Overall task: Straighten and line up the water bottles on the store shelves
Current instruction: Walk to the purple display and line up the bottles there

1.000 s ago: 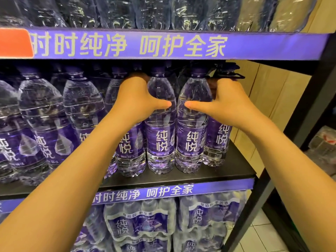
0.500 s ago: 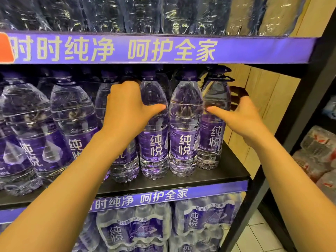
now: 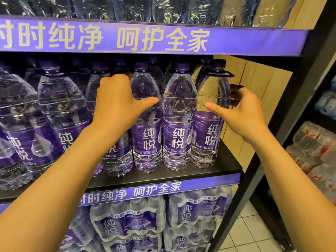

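Note:
Clear water bottles with purple labels stand in a row on the middle shelf (image 3: 214, 170). My left hand (image 3: 116, 108) grips the shoulder of the fourth bottle from the right (image 3: 118, 157), fingers curled over its top and thumb stretched across the neighbouring bottle (image 3: 147, 142). My right hand (image 3: 243, 115) holds the rightmost bottle (image 3: 209, 140): the thumb lies on its front and the fingers curl round its right side. The bottle between the two hands (image 3: 179, 135) is not touched. All front bottles stand upright, labels facing out.
Larger bottles (image 3: 60, 113) fill the left of the shelf. Shrink-wrapped packs (image 3: 127, 226) sit on the shelf below, more wrapped bottles above. A black upright post (image 3: 283, 139) and a wooden side panel (image 3: 258, 99) bound the right end. Another rack with packs (image 3: 312, 153) stands to the right.
My right hand has slid right, off the second bottle from the right, and now wraps the rightmost bottle alone. My left hand keeps its grip. The view has shifted slightly.

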`<state>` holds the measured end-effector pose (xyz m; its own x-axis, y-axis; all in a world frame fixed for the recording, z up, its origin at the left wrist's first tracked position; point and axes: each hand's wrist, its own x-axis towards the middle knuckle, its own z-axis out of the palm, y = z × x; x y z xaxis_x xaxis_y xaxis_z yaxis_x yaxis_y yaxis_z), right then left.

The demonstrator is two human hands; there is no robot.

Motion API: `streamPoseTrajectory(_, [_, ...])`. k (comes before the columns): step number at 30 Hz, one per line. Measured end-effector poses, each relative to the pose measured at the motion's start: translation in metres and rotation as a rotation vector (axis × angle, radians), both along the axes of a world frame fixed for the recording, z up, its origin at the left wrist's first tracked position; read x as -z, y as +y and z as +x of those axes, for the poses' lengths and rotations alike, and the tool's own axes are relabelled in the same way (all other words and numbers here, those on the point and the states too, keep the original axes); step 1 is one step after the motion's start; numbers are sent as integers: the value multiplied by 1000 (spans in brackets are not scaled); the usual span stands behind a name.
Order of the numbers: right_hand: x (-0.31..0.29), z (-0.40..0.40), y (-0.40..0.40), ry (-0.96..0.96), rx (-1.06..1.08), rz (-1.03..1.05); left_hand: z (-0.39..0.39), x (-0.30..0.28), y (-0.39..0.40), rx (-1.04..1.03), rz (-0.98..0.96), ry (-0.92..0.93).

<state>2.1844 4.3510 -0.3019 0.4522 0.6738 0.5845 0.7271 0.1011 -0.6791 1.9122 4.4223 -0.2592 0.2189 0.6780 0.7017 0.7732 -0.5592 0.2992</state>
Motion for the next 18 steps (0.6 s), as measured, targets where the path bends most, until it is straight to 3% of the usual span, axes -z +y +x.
streamPoseTrajectory(11, [-3, -6, -9, -131, 20, -85, -3, 1, -1, 32, -149, -3])
streamPoseTrajectory(18, [-35, -22, -54, -408, 30, -177, -36, -7, -23, 209, -111, -288])
